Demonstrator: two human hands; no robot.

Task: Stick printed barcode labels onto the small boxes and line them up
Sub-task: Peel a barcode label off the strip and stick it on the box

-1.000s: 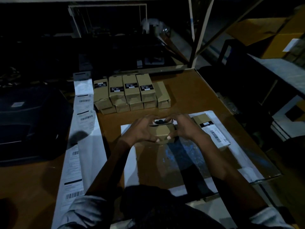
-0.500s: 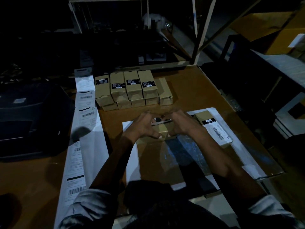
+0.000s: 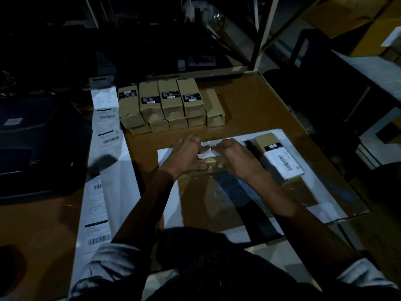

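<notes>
Dim room, brown table (image 3: 249,105), metal shelving (image 3: 263,33).

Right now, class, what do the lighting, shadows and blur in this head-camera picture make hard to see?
Head view: dim light, the far shelves nearly black; the wooden table and the stacked boxes are lit; a dark shadow falls on the label strip; both hands look soft, so the box between them is unclear.

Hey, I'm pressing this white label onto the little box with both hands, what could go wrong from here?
1. The white label looks partly lifted between your left hand and right hand; it may go onto the small box crooked or creased.
2. The light is dim, so misalignment is hard to spot.
3. The stacked boxes already sit unevenly, so adding this one could knock them askew.
</notes>
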